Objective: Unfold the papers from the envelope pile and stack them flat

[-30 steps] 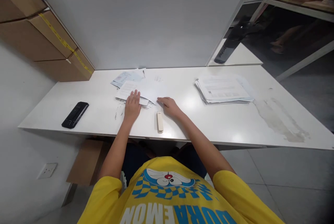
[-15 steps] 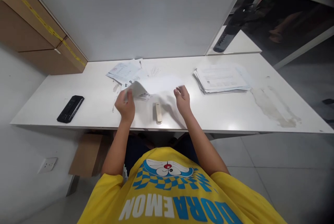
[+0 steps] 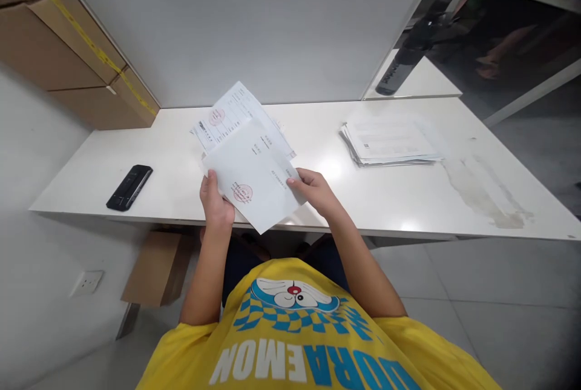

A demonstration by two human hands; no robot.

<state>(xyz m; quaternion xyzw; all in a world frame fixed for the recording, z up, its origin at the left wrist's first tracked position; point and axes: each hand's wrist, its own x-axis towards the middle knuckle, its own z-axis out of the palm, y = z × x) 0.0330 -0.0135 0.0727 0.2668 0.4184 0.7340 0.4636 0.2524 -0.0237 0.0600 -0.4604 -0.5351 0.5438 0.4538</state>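
Observation:
Between my two hands is a white paper sheet (image 3: 258, 181) with printed lines and a red round stamp, tilted above the front of the table. My left hand (image 3: 216, 199) grips its left edge, thumb on top. My right hand (image 3: 315, 190) pinches its right edge between thumb and fingers. Just beyond it, partly covered by it, is another printed paper (image 3: 227, 114) with a red stamp; whether it is joined to the held sheet I cannot tell. The papers cover the table area in front of me.
A stack of papers (image 3: 388, 142) lies to the right on the white table (image 3: 181, 187). A black phone-like device (image 3: 129, 188) is at the left. Cardboard boxes (image 3: 82, 57) stand at the back left, and a dark bottle (image 3: 403, 63) at the back right.
The blank-looking sheet between my hands has given way to a printed, stamped side facing me. Papers from the left are now nearer the middle, and the beige stapler is hidden.

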